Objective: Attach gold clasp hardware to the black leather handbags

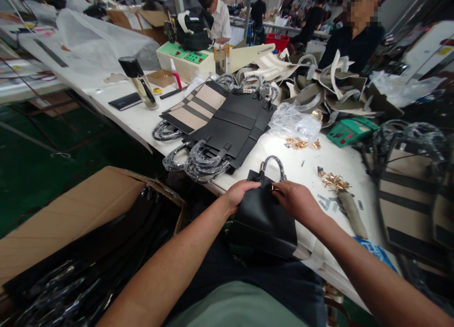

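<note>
The left hand (240,194) grips the left side of a black bag piece (266,223), thumb laid over its top face near the foot of a looped handle (275,162), while the right hand (293,200) has its fingers pinched on a small gold-coloured fitting (274,188) against that same face. The bag piece sits at the near edge of the white desk (308,168), just in front of the person's lap, its handle pointing to the far side. To the right of the hands lie scattered gold-coloured fasteners (333,181), small metal plates (323,202) and a green device (351,131), with beige-and-black panels (404,176) farther right. Beyond the bag piece, slightly left, is a pile of black panels (234,121) with wrapped handles, and crumpled clear plastic (296,121) lies beside it on the right. A cardboard box (78,213) stands at the near left, filled with dark pieces. On the far left of the desk are a bottle (142,87) and a machine (186,60); at the far right, a co-worker in a dark shirt (354,41) is behind a heap of panels (329,86)
</note>
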The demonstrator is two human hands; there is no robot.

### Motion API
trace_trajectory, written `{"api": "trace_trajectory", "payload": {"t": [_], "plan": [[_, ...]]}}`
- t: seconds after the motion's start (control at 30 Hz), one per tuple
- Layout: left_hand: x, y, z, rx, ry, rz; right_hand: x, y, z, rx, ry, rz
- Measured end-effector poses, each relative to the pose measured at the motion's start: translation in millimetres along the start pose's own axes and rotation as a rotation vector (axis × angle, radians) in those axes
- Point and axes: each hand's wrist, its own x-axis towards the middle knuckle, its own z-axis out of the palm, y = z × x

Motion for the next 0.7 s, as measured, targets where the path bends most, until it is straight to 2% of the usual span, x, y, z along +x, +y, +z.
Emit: {"api": "trace_trajectory", "payload": {"t": [0.23,0.4,0.7], "plan": [[0.6,-2.2,-0.8,-0.001,0.022,0.019,0.7,-0.3,-9.2,0.082,-0.034,-0.059],[0.7,-3.1,-2.4,-0.003,0.006,0.006,-1.9,5.1,-5.5,0.272,0.015,0.001],[4.1,-4.8,-6.5,-0.006,-0.004,0.006,4.3,2.7,-6.2,0.223,-0.059,-0.091]]}}
